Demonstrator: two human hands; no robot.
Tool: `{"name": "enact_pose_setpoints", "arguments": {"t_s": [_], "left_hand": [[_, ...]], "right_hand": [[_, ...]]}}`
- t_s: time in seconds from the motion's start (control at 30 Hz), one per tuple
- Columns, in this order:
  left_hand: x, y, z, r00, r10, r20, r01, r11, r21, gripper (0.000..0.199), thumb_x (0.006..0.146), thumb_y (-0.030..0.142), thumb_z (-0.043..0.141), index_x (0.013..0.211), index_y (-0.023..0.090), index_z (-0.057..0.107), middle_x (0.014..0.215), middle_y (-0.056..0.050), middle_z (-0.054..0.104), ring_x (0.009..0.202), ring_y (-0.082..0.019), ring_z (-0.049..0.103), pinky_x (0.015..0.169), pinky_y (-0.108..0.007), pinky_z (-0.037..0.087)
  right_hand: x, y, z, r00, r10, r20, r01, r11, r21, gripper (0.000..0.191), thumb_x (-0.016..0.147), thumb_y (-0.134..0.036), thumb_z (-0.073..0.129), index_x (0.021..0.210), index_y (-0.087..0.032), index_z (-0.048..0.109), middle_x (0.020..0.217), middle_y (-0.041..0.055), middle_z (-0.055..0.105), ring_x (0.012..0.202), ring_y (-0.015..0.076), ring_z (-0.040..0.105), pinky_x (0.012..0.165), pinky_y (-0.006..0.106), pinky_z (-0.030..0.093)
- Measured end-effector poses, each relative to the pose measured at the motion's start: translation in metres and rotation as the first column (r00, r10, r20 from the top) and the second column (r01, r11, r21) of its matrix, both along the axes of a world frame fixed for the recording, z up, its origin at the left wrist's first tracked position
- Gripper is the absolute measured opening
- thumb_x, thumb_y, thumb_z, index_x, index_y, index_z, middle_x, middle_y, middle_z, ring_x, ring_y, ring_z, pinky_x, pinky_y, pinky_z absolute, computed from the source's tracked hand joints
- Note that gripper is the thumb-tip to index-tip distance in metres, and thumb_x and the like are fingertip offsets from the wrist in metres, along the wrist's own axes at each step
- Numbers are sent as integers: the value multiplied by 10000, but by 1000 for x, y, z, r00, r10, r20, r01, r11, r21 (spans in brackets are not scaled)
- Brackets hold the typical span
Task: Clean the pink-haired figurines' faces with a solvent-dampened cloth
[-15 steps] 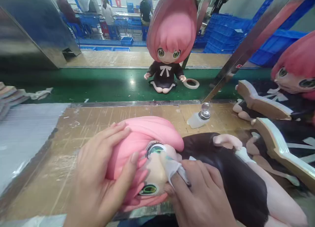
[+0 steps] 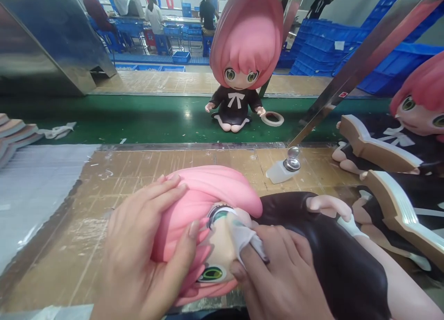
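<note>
A large pink-haired figure in a black dress [image 2: 333, 250] lies on its back across the bench, head to the left. My left hand [image 2: 145, 241] rests on its pink hair [image 2: 215, 181], fingers spread and thumb beside the fringe. At the face, my right hand [image 2: 277, 269] has its fingers wrapped in a white cloth [image 2: 244, 236], which touches the skin beside the upper eye [image 2: 220, 213]. The lower green eye [image 2: 211, 273] is uncovered. Beyond the figure stands a clear bottle [image 2: 280, 169] with its metal lid raised.
A seated pink-haired figure [image 2: 236, 102] and a tape roll [image 2: 272, 119] are on the green strip. At right lie more figures and padded brown supports [image 2: 381, 149]. A slanting metal post [image 2: 347, 79] rises there. White sheets [image 2: 45, 181] cover the left side. People work far back.
The view has shifted slightly. The cloth in my right hand sits a little differently beside the upper eye. My left hand keeps its place on the hair.
</note>
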State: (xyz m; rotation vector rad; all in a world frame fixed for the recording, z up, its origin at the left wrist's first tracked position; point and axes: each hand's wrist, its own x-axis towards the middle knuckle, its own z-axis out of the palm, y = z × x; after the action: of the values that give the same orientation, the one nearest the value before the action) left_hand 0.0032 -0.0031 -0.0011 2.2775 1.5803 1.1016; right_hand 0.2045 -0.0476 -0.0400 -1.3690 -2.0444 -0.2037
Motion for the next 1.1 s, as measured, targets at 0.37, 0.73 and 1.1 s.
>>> {"name": "enact_pose_setpoints", "arguments": {"t_s": [0.37,0.73,1.1], "left_hand": [[0,0,-1,1000,-5,3,5,1000,18,391,941,371,596,1327,316,579,1377,-43,619,1317,-349,548,1086,-544,392],[-2,2,1,999,-23,-27,24,999,38,399,945,346,595,1338,275,574,1353,-62,623,1287,-315,566,1061,-494,402],[-1,1,0,1000,-5,-9,5,1000,-1,406,945,385,573,1348,330,560,1371,-38,612,1303,-335,550,1080,-517,397]], "right_hand": [[6,0,0,1000,17,15,-17,1000,-11,270,1049,-285,357,936,-191,584,927,83,562,808,219,447,797,375,292],[9,3,-1,999,17,30,-16,1000,-13,274,1050,-286,357,957,-187,596,915,78,561,807,219,446,792,373,290],[7,0,-5,1000,-6,-2,6,1000,30,286,1038,-264,359,937,-185,614,915,81,558,816,225,446,800,384,293]]}}
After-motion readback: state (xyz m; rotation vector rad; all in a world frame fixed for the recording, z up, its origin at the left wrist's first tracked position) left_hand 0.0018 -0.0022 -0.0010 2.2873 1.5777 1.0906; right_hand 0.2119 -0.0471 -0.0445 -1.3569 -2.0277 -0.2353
